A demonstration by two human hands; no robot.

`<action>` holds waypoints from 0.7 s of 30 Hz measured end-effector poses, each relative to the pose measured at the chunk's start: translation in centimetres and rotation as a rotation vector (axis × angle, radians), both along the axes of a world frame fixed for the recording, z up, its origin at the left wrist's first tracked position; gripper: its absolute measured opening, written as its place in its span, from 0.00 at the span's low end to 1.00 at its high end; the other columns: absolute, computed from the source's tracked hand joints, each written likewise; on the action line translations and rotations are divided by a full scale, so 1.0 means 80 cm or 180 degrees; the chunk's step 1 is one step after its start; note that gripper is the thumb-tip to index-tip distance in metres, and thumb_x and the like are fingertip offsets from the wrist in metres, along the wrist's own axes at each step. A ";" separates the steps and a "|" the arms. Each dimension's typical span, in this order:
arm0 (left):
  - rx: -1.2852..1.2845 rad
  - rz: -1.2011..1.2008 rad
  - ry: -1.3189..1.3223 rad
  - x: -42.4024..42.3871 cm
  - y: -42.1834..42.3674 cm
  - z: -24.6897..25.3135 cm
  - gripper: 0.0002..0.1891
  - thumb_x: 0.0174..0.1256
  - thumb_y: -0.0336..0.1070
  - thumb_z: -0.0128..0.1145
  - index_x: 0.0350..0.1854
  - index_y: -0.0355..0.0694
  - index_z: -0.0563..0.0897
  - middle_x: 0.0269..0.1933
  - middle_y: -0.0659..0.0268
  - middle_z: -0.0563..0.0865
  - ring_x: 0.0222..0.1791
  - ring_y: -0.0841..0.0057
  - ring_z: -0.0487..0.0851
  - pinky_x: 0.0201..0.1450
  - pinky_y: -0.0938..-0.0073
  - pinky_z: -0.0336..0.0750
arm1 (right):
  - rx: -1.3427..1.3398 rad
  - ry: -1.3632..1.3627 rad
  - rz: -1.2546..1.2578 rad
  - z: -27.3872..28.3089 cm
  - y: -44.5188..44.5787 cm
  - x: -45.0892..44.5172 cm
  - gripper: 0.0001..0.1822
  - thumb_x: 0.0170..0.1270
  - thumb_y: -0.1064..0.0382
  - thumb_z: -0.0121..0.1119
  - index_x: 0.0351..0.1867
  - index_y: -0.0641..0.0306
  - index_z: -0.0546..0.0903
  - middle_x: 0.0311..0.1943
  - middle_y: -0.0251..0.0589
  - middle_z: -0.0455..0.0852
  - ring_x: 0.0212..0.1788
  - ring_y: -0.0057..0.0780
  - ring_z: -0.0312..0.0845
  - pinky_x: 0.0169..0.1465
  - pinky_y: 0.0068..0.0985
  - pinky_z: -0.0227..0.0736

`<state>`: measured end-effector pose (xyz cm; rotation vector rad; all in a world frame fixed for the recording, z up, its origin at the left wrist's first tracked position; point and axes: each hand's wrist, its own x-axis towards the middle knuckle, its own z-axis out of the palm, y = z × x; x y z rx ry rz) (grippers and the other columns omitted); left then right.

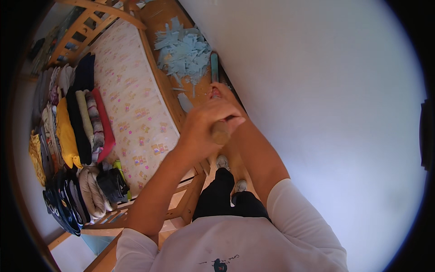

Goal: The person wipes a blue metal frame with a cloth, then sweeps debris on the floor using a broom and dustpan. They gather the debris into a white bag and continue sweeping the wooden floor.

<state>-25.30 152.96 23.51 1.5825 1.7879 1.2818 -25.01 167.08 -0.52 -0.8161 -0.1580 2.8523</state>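
My left hand (212, 117) is closed round the upper end of a long-handled tool (220, 132), whose round, wood-coloured butt faces the camera. Lower down, my right hand (219, 89) grips the same tool, where a reddish part shows. Beyond this hand a narrow teal part (214, 64) lies in line with the handle, close to the wall; whether it is the tool's head I cannot tell. To its left, a heap of pale blue, flat broken pieces (185, 51) lies on the wooden floor (200, 91). One larger pale piece (185, 102) lies apart, nearer my hands.
A white wall (323, 102) rises along the right. At left stands a wooden bed frame (159, 78) with a bear-patterned mattress (136, 112), rows of folded clothes (71, 132) and a dark bag (114, 185). My shoes (222, 162) are on the floor between bed and wall.
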 end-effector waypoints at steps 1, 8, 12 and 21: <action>0.0069 0.0008 0.0047 0.001 0.000 -0.003 0.07 0.50 0.22 0.63 0.32 0.33 0.79 0.27 0.64 0.80 0.30 0.72 0.77 0.37 0.76 0.72 | 0.0031 0.0077 0.0067 0.007 0.008 -0.009 0.04 0.62 0.66 0.50 0.32 0.63 0.70 0.22 0.37 0.72 0.21 0.24 0.70 0.21 0.21 0.69; 0.0235 0.0214 0.0121 0.043 -0.067 0.008 0.34 0.45 0.34 0.70 0.58 0.37 0.70 0.52 0.57 0.74 0.56 0.59 0.70 0.61 0.63 0.63 | -0.0676 -0.0059 0.0830 0.087 0.001 0.021 0.06 0.62 0.67 0.54 0.30 0.64 0.69 0.21 0.33 0.70 0.22 0.19 0.67 0.22 0.17 0.66; -0.1014 0.1699 0.0297 0.058 -0.185 -0.040 0.36 0.50 0.31 0.65 0.64 0.37 0.64 0.62 0.52 0.67 0.63 0.57 0.65 0.64 0.66 0.61 | -0.1078 0.0102 0.0782 0.122 -0.009 0.104 0.04 0.64 0.69 0.51 0.33 0.67 0.70 0.24 0.34 0.71 0.23 0.18 0.68 0.23 0.16 0.68; -0.1099 0.2594 0.0294 0.245 -0.297 -0.138 0.38 0.47 0.29 0.68 0.63 0.34 0.64 0.62 0.50 0.70 0.63 0.55 0.66 0.65 0.64 0.61 | -0.1208 -0.0359 0.1077 0.182 -0.126 0.282 0.05 0.63 0.69 0.49 0.35 0.72 0.71 0.25 0.36 0.72 0.23 0.20 0.71 0.21 0.17 0.71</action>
